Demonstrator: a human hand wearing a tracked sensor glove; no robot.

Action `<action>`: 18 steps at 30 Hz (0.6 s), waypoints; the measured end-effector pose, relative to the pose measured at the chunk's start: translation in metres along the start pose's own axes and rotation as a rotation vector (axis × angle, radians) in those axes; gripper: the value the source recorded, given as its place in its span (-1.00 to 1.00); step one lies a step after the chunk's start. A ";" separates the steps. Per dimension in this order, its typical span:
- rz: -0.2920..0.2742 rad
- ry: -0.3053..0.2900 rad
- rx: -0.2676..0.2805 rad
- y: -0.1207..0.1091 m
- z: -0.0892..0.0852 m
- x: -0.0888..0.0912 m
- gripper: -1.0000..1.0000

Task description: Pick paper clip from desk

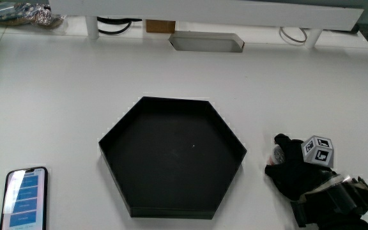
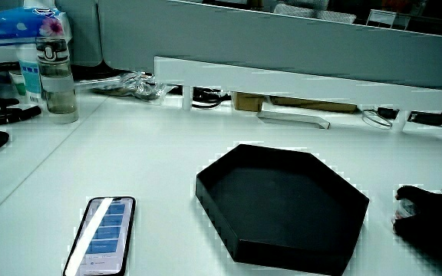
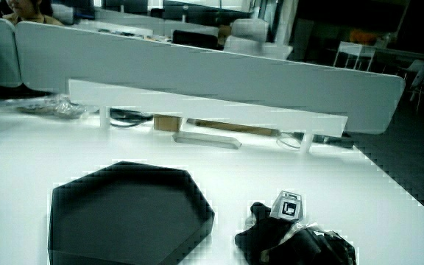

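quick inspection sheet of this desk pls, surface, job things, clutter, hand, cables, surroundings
surface: white table, mostly bare
job's things: paper clip not made out in any view; black hexagonal tray looks empty
clutter: phone, screen lit, nearer the person than the tray; bottle at the table's edge
gripper: hand rests on the table beside the tray, fingers curled over something small and pale
cables: loops under the white shelf
surroundings: low partition

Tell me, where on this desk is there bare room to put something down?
The widest bare stretch lies between the black hexagonal tray and the low white shelf at the partition. Another lies between the tray and the smartphone. The tray's floor looks empty too. It is tightest where the hand rests on the desk beside the tray.
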 end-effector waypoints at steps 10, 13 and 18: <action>0.038 -0.029 0.032 -0.004 0.009 -0.006 1.00; 0.027 -0.032 0.033 -0.003 0.007 -0.004 1.00; 0.044 -0.025 0.035 -0.002 0.008 -0.004 1.00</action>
